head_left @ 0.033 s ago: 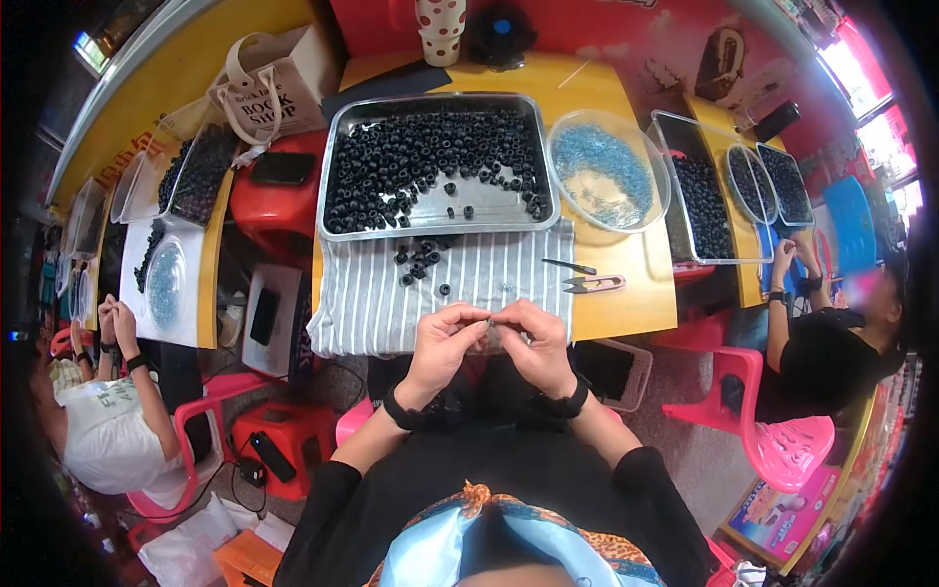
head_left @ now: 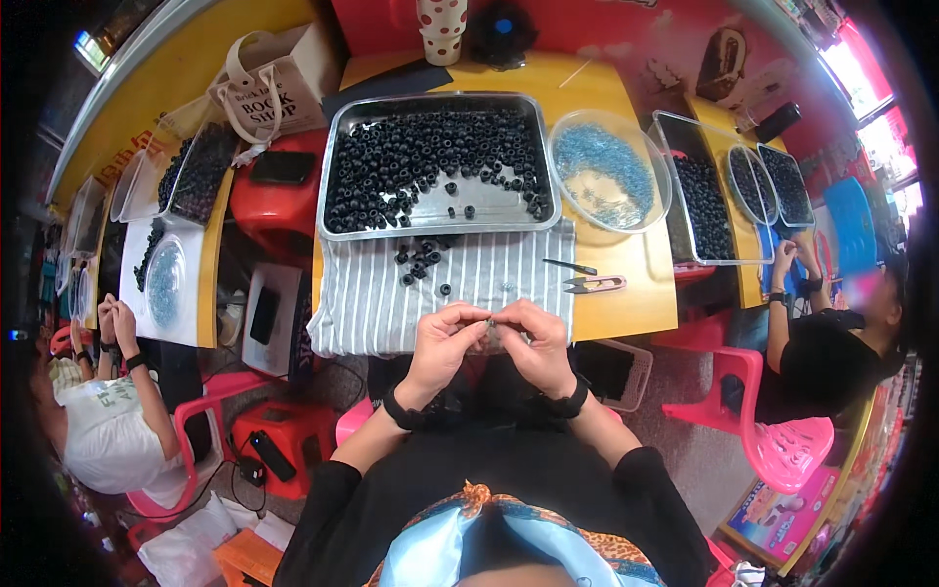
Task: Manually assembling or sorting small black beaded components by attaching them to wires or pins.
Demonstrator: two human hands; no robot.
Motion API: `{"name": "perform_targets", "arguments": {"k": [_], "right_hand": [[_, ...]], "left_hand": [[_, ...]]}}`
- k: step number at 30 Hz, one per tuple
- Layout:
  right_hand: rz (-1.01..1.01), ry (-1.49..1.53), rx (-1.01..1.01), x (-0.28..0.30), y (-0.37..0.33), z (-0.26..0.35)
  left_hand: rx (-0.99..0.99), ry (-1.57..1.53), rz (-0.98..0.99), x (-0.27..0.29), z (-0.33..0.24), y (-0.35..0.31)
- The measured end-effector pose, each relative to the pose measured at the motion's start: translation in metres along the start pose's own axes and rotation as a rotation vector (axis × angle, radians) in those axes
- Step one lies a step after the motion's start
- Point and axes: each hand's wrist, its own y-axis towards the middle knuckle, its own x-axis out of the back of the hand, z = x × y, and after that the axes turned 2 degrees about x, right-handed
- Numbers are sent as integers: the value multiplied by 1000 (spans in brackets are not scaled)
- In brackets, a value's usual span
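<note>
My left hand [head_left: 442, 349] and my right hand [head_left: 535, 349] meet at the near edge of a grey-and-white striped cloth [head_left: 367, 318]. Both are closed, thumbs and fingertips pinched around something tiny whose kind I cannot make out. Beyond them, several loose black pieces with holes [head_left: 421, 259] lie on the cloth. A metal tray [head_left: 440, 234] behind holds many more of these. Right of it stands a clear round bowl [head_left: 661, 210] of small pale-blue pieces [head_left: 602, 147]. Thread snips [head_left: 595, 285] and a slim dark pointed tool [head_left: 570, 266] lie beside my right hand.
A polka-dot cup [head_left: 440, 34] stands at the back of the yellow table [head_left: 626, 313]. On the left, a red stool [head_left: 279, 210] bears a dark phone [head_left: 283, 168], near a canvas bag [head_left: 303, 73]. Other people work at side tables, with pink chairs [head_left: 748, 421] nearby.
</note>
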Motion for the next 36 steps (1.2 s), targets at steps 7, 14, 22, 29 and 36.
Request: {"name": "perform_targets", "arguments": {"k": [7,14,22,29,36], "right_hand": [[27,-51,-53,-2,4,-2],[-29,-36,-10,-8,7,-8],[-89,114,-188,-11,5,-11],[-116,16,-119,-13,3,-18],[-114,-267,144,-13,11,-14]], "left_hand": [[-229,328,-68,-5,-8,-2],[-330,441,-94,-6,-6,3],[-507,742,-86,-5,-7,8],[-548,878,-120,-11,-10,14],[-489,877,-180,-15,-9,24]]}}
